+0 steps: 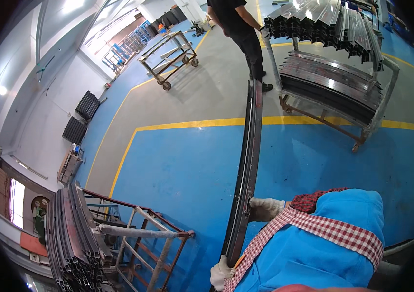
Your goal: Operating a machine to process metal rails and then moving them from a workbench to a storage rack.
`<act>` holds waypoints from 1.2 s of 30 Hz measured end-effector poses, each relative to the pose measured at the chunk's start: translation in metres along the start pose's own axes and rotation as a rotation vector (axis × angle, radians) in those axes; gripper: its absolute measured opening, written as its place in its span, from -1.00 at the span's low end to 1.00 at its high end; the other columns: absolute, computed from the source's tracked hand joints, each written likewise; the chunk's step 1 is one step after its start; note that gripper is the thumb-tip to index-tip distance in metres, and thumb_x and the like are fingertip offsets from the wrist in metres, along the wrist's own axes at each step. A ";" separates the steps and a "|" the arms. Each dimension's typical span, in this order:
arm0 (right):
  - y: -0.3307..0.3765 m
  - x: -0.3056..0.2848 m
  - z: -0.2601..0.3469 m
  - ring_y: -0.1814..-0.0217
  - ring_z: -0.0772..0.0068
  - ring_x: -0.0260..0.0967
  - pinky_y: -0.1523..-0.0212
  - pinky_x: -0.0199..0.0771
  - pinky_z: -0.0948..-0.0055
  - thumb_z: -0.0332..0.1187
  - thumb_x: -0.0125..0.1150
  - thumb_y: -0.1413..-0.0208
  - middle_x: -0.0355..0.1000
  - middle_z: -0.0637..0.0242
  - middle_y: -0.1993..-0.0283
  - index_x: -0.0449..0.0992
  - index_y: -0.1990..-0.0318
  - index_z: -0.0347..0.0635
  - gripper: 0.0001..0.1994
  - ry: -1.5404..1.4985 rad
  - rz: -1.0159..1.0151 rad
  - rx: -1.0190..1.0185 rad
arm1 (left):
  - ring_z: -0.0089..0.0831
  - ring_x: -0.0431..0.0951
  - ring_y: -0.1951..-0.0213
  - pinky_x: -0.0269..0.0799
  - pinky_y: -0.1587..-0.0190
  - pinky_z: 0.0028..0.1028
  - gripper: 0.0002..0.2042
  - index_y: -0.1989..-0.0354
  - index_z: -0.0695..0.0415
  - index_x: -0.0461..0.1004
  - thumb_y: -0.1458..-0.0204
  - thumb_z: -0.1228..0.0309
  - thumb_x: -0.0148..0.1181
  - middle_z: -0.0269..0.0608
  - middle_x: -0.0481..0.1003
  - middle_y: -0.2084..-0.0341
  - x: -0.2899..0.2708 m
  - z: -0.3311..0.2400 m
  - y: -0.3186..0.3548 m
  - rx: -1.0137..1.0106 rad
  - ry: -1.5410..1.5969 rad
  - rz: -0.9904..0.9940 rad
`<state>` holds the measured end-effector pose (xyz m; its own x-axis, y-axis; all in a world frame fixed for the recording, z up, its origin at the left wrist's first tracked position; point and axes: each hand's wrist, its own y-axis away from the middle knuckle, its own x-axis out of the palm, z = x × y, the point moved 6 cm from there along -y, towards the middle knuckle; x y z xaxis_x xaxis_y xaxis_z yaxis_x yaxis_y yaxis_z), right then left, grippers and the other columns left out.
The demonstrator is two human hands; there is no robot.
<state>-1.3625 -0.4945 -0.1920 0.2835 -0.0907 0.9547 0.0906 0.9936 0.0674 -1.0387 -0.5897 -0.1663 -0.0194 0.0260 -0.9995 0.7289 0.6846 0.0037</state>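
I hold a long dark metal profile (247,160) that runs from my body out over the blue floor toward the far rack. My left hand (220,273), in a white glove, grips its near end at the bottom of the view. My right hand (265,208), also gloved, clasps the profile's right edge a little farther along. I wear a blue apron over red checked sleeves. A person in black (240,29) stands beyond the profile's far end, one hand on the rack.
A wheeled rack (333,87) loaded with stacked metal profiles stands at the upper right. A second rack (134,233) with a bundle of profiles (68,238) is at my lower left. An empty trolley (170,56) stands far off. Yellow lines (187,125) edge the blue floor.
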 end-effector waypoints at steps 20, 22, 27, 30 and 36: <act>0.010 0.025 -0.013 -0.22 0.02 0.46 -0.36 0.23 -0.29 -0.22 0.58 0.00 0.56 0.24 -0.13 0.64 0.04 0.04 -0.64 -0.089 -0.141 -0.029 | -0.07 0.48 0.47 0.41 0.46 -0.17 -0.55 -0.13 0.01 0.57 -0.15 0.06 0.34 -0.14 0.50 0.49 0.022 0.037 0.044 0.164 -0.026 -0.226; 0.011 0.018 -0.012 -0.23 0.02 0.45 -0.38 0.19 -0.30 -0.23 0.58 0.00 0.56 0.23 -0.13 0.64 0.04 0.05 -0.65 -0.083 -0.120 -0.055 | -0.09 0.48 0.47 0.41 0.47 -0.18 -0.56 -0.13 0.01 0.57 -0.15 0.07 0.35 -0.15 0.49 0.50 -0.003 0.019 0.037 0.156 -0.046 -0.251; 0.014 0.008 -0.009 -0.25 0.02 0.43 -0.41 0.13 -0.31 -0.25 0.55 -0.01 0.55 0.23 -0.14 0.64 0.03 0.05 -0.65 -0.090 -0.089 -0.083 | -0.11 0.47 0.48 0.41 0.47 -0.20 -0.57 -0.12 0.01 0.58 -0.14 0.09 0.36 -0.16 0.48 0.51 -0.021 0.006 0.030 0.163 -0.069 -0.253; 0.019 0.006 -0.006 -0.25 0.03 0.43 -0.43 0.10 -0.32 -0.25 0.54 -0.01 0.55 0.24 -0.14 0.63 0.01 0.06 -0.64 -0.105 -0.084 -0.094 | -0.12 0.47 0.48 0.41 0.47 -0.20 -0.57 -0.13 0.01 0.58 -0.14 0.10 0.37 -0.16 0.48 0.50 -0.020 0.005 0.024 0.187 -0.070 -0.226; 0.028 0.004 0.002 -0.25 0.08 0.44 -0.43 0.11 -0.30 -0.23 0.50 -0.06 0.56 0.28 -0.13 0.62 -0.01 0.08 -0.66 -0.094 -0.065 -0.133 | -0.12 0.47 0.49 0.41 0.48 -0.18 -0.57 -0.12 0.02 0.58 -0.13 0.11 0.38 -0.15 0.49 0.50 -0.017 0.001 0.013 0.236 -0.081 -0.164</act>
<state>-1.3604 -0.4673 -0.1856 0.1825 -0.1414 0.9730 0.2335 0.9675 0.0968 -1.0282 -0.5815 -0.1496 -0.1021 -0.1355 -0.9855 0.8595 0.4867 -0.1560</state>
